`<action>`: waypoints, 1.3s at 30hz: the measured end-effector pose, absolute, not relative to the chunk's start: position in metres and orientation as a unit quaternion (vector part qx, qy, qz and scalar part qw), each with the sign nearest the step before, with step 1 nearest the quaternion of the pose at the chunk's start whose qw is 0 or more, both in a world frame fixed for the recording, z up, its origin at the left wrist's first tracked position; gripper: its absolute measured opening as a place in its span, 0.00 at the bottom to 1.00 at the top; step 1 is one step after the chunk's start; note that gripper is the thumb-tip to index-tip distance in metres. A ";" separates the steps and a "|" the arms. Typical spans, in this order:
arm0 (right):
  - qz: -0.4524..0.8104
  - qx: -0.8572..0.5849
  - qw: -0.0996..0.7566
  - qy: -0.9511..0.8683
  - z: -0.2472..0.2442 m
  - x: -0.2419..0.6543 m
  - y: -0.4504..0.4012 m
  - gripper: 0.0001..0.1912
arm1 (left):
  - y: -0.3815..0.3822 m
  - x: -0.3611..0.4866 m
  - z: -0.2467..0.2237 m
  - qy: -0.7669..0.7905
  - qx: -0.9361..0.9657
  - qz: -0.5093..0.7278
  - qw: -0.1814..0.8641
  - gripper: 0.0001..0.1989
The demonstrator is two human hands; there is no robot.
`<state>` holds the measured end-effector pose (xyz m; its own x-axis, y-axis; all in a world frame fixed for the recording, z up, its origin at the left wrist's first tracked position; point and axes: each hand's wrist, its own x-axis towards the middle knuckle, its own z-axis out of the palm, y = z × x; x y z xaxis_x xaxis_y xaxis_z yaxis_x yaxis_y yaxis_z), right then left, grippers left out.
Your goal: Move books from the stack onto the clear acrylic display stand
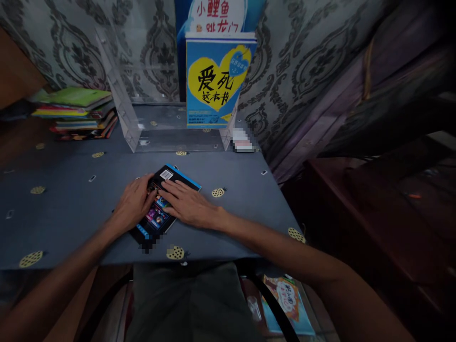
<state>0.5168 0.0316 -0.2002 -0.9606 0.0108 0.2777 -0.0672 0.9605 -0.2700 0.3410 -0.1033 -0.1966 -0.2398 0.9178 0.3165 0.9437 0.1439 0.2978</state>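
Note:
A black book (158, 217) with a blue edge, a white barcode label and small colourful pictures lies tilted on the table, back cover up. My left hand (133, 202) rests over its left side, fingers extended and the thumb on the cover. Flat across the upper right of the cover lies my right hand (190, 204), its fingers spread. Neither hand is wrapped round the book. Behind them stands a clear acrylic rack (124, 121) holding a blue book (213, 111) with a yellow heart, upright at its right end.
A stack of books (83, 97) sits at the back left. Behind the heart book stands a taller blue book (213, 14). The grey pineapple-print tablecloth (245, 199) ends at a right edge beside dark red furniture (363, 228). Another book (288, 304) lies below the table.

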 end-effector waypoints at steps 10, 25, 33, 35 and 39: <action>0.504 -0.111 0.255 -0.817 -0.198 0.523 0.074 0.19 | -0.076 0.291 -0.173 -0.649 -0.754 -0.102 -0.007 0.25; 0.648 -0.081 0.235 -0.720 -0.198 0.539 0.090 0.17 | -0.076 0.392 -0.171 -0.643 -0.752 -0.093 0.111 0.24; 0.641 -0.069 0.226 -0.730 -0.192 0.541 0.089 0.15 | -0.077 0.395 -0.175 -0.617 -0.761 -0.086 0.180 0.21; 0.640 -0.070 0.227 -0.731 -0.191 0.541 0.089 0.14 | -0.077 0.396 -0.173 -0.617 -0.762 -0.079 0.179 0.20; 0.639 -0.074 0.219 -0.734 -0.190 0.541 0.090 0.14 | -0.076 0.397 -0.173 -0.631 -0.758 -0.074 0.148 0.21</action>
<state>0.5411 0.0898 -0.1905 -0.8935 0.3876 0.2268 -0.1714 0.1723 -0.9700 0.3966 -0.0765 -0.1726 0.1940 0.9345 0.2985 0.9782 -0.1611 -0.1312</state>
